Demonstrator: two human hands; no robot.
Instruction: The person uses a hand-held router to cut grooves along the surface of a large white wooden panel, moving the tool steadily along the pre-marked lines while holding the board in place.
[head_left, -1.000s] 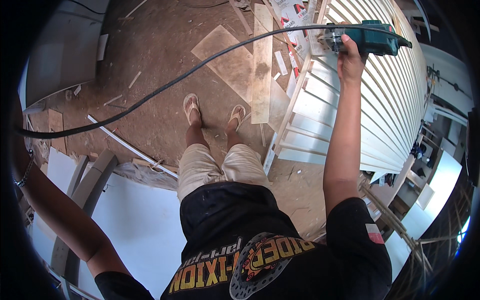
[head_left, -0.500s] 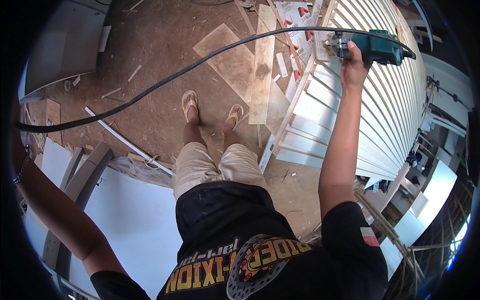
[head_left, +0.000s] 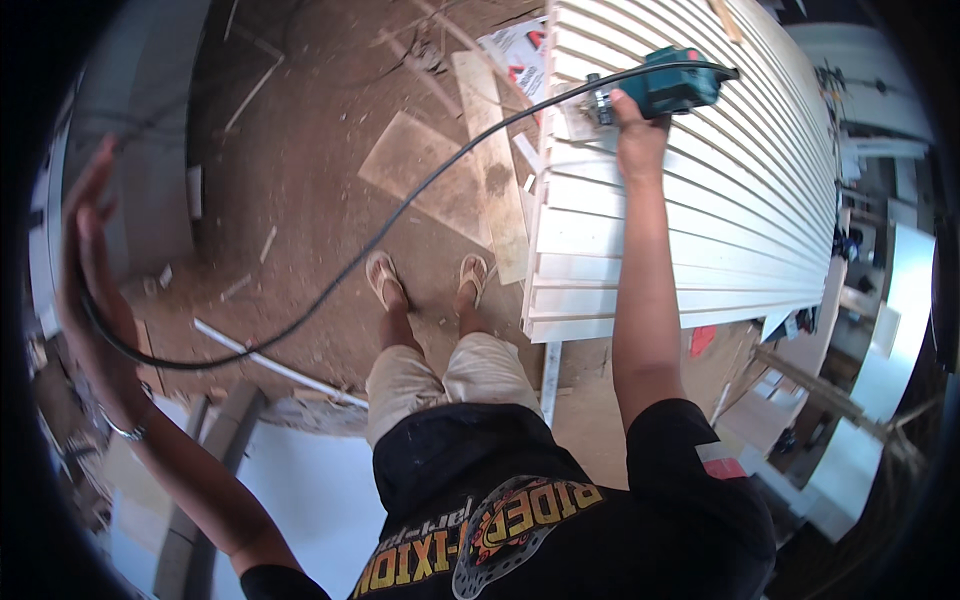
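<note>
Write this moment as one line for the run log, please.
right hand: grips green tool; left hand: open, touching cord; tool: over white panel, contact unclear; cord: runs from tool to left hand

Lettering marks the black shirt and white sheet.

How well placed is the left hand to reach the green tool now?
Probably not well: the left hand is at the far left, while the tool is on the other side, in the right hand.
</note>
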